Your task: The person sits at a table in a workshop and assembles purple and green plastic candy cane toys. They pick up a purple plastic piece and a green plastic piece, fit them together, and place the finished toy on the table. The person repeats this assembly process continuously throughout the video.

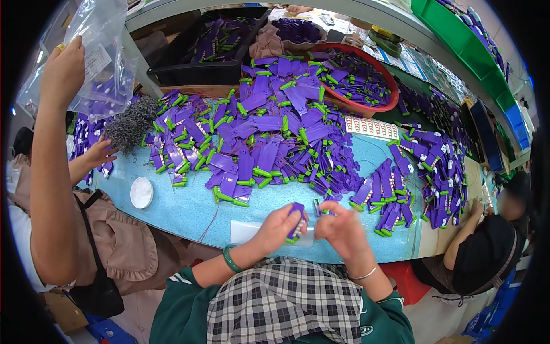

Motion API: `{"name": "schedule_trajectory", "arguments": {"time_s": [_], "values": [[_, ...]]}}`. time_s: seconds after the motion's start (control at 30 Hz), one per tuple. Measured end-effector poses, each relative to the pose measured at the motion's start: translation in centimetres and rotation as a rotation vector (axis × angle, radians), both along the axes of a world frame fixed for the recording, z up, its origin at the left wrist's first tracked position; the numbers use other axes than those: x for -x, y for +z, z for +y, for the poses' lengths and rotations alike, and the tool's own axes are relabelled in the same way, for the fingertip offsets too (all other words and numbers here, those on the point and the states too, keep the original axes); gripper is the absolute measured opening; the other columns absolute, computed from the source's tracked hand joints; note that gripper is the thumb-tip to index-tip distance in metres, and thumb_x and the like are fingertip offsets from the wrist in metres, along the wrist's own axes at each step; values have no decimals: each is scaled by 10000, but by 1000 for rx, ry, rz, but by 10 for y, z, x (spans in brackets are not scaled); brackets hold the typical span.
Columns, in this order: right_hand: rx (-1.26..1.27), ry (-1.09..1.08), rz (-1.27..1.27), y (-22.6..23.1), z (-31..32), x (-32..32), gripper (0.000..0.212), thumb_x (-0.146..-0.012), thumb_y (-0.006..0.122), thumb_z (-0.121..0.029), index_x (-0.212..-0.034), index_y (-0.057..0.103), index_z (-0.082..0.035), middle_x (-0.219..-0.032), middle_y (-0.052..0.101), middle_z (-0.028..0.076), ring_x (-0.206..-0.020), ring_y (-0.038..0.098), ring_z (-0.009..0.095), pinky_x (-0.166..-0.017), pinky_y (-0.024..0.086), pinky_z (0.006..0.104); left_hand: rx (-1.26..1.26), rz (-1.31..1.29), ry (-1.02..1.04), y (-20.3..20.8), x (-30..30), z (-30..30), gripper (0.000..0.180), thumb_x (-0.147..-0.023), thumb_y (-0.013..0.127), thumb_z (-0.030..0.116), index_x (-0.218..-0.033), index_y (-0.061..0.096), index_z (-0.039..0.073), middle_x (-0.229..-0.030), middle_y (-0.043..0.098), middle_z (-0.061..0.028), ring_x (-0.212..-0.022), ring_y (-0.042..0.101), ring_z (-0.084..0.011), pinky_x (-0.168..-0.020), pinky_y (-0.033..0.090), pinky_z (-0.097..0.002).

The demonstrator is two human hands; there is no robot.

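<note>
My left hand (pixel 277 229) is closed around a flat purple piece with a green end (pixel 296 221), held above the near edge of the blue table (pixel 189 198). A row of small pale marks runs along its side. Just to the right is my right hand (pixel 344 232), blurred, with thumb and fingertips drawn together. A small dark bit shows beside those fingertips; whether they grip it is unclear. Below my left hand lies a white strip (pixel 243 232). A large heap of similar purple-and-green pieces (pixel 266 152) spreads in front of both hands.
On the left, a person's raised hand (pixel 63 74) holds a clear plastic bag (pixel 106 63). Nearby are a tangle of grey wire (pixel 133 123) and a round white lid (pixel 141 192). Behind the heap stand a black tray (pixel 166 71) and a red basin (pixel 392 86). A sticker sheet (pixel 371 127) lies right.
</note>
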State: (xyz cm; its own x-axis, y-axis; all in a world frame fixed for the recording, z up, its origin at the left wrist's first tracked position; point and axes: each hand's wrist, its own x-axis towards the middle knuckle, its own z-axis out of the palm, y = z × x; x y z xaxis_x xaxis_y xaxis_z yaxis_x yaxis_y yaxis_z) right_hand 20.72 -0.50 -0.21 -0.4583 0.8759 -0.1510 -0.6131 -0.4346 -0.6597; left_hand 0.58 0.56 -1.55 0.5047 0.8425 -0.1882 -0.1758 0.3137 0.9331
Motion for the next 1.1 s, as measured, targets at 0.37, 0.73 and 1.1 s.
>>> {"name": "schedule_trajectory", "arguments": {"time_s": [0.37,0.73,1.1], "values": [[-344,-371,-728,-14,-12,10,500,-845,595,-22,-1316,424,-24,-920,584,25,-813,550,80,-681,474,222,-730,419,177,4,-9,14,337,-891,568,198,-1171,486,30,-1136,482,-131,-941,555,-263,-870,431,-364],[-936,-837,-2179,24,29,-83,451,-752,689,-71,-1181,561,-18,-1006,619,175,-940,587,358,-827,473,426,-785,1294,484,10,71,77,601,-725,749,137,-1235,449,36,-989,552,-154,-901,576,-325,-757,477,-411],[-1095,-123,-1345,-29,-44,-15,253,-763,675,-58,-1014,654,-36,-867,664,46,-873,643,222,-760,488,345,-603,152,793,19,68,47,185,-961,464,65,-1140,472,19,-901,583,-104,-748,624,-204,-618,537,-304]]}}
